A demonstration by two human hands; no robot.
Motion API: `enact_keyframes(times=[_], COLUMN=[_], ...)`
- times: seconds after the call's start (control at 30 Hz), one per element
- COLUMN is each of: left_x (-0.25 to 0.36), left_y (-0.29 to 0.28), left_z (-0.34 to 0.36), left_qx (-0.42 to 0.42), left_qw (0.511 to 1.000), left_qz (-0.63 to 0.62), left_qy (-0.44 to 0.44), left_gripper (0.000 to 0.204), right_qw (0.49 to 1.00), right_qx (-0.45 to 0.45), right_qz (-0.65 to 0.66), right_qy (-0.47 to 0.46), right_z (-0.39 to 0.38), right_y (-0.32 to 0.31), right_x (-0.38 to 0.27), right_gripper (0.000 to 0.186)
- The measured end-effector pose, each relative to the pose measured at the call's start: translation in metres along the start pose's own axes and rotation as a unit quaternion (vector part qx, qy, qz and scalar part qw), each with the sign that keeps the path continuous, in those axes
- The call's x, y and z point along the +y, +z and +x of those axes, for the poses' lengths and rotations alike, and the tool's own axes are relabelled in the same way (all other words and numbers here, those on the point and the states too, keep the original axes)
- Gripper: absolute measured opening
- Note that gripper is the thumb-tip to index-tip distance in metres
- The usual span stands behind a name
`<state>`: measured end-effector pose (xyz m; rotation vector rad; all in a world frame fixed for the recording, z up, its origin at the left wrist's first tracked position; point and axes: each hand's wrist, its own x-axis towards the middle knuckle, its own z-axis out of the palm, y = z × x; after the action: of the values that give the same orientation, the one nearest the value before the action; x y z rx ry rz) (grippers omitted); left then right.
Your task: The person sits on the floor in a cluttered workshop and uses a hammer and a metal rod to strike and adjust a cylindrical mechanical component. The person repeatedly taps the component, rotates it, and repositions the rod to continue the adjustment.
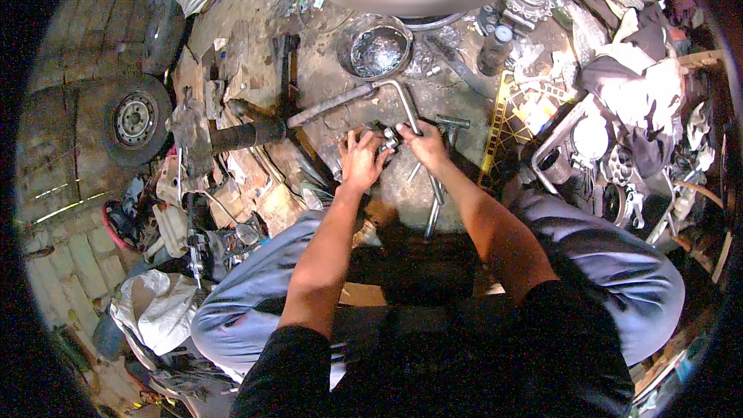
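Observation:
Low over the dirty work floor, my left hand (362,158) has its fingers curled around a small silvery metal part (389,138). Its exact kind is too small to make out. Close on the other side of that part, my right hand (424,144) is closed at the lower end of a bent metal bar (402,98). From there the bar rises, bends, and runs left as a thicker pipe. Beside my right hand lies a hammer-like tool (452,121) with a T-shaped head. Metal rods (434,213) lie below my right wrist.
A round metal bowl (377,48) stands ahead, with a jar (496,49) to its right. A yellow frame (497,128) lies right of my hands. Metal parts and rags crowd the right side. Cardboard (282,205) and a wheel (136,119) are on the left.

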<state>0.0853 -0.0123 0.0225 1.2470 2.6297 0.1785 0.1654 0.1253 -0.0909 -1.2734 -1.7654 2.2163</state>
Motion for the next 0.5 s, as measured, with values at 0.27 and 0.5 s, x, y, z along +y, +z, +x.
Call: enact_keyframes(times=[0.27, 0.5], left_x=[0.016, -0.006], left_y=[0.032, 0.018], left_z=[-0.045, -0.05], left_qx=[0.009, 0.12], left_qw=[1.0, 0.99], left_qz=[0.019, -0.068], left_qy=[0.017, -0.031], left_gripper=[0.029, 0.051], right_qw=[0.994, 0.998], right_qx=[0.003, -0.026], right_qz=[-0.108, -0.046], right_qy=[-0.021, -0.034], right_z=[-0.038, -0.039], right_y=[0.006, -0.006], right_x=[0.012, 0.032], right_gripper=[0.033, 0.035])
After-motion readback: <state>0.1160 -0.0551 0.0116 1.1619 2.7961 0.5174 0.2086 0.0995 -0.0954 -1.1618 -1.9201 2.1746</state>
